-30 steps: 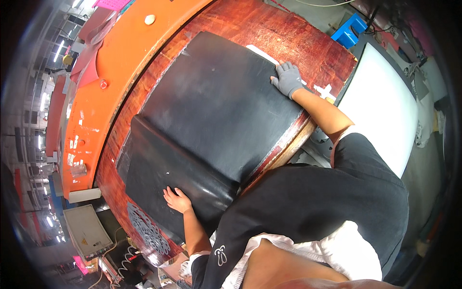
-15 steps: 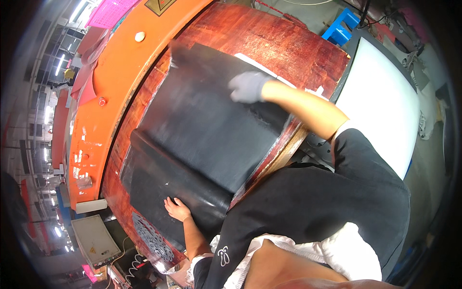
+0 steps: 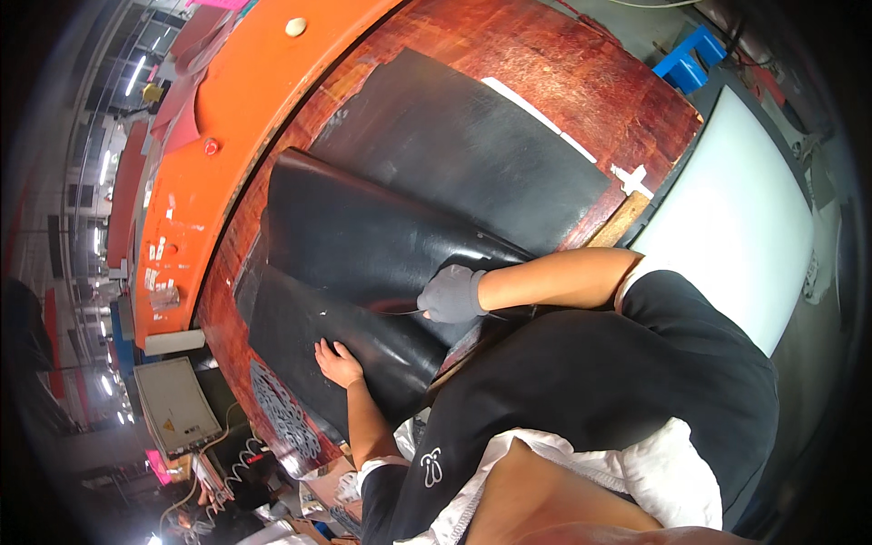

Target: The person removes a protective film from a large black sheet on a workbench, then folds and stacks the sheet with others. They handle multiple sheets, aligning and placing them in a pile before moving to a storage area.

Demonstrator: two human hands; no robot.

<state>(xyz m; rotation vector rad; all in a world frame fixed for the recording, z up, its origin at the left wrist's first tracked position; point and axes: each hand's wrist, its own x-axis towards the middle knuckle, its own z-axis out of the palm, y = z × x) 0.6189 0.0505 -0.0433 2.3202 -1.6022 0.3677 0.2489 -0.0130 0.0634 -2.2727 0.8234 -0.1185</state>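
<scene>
A black, smooth, leather-like sheet lies bent over in folds across the red worn board. My right hand, in a grey glove, is closed on the sheet's edge near the board's near side. Bare and flat, with its fingers spread, my left hand rests on the nearer part of the sheet. Beyond the raised fold, a flat dark sheet area covers the board; I cannot tell whether it belongs to the same piece.
An orange machine beam curves along the left of the red board. White strips lie beside the dark area. To the right is a white panel, with a blue plastic stool behind it. A grey box stands lower left.
My right hand has come back toward me from over the far part, and the sheet's far portion is now folded over toward my left hand. My left hand stays on the sheet.
</scene>
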